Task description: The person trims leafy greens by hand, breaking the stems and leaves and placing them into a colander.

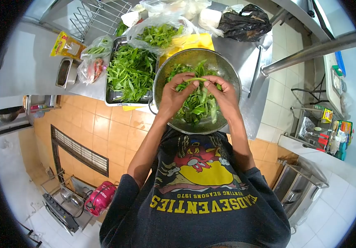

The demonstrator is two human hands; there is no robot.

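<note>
My left hand (177,94) and my right hand (224,94) meet over a large metal mesh strainer (230,68). Between them they pinch a pale green vegetable stem (196,79), thumbs and fingertips closed on its two ends. Long-leaved greens (194,108) lie loose in the strainer below my hands. To the left, a metal tray (111,97) is heaped with similar leaves (130,70). Behind the strainer, a clear plastic bag (133,38) holds more greens (160,35), partly over a yellow board (200,41).
A black plastic bag (246,24) sits at the back right of the steel table (250,58). Left of the tray are a small metal container (65,73), bagged food (93,70) and a yellow packet (67,46). A wire rack (97,16) stands at the back left.
</note>
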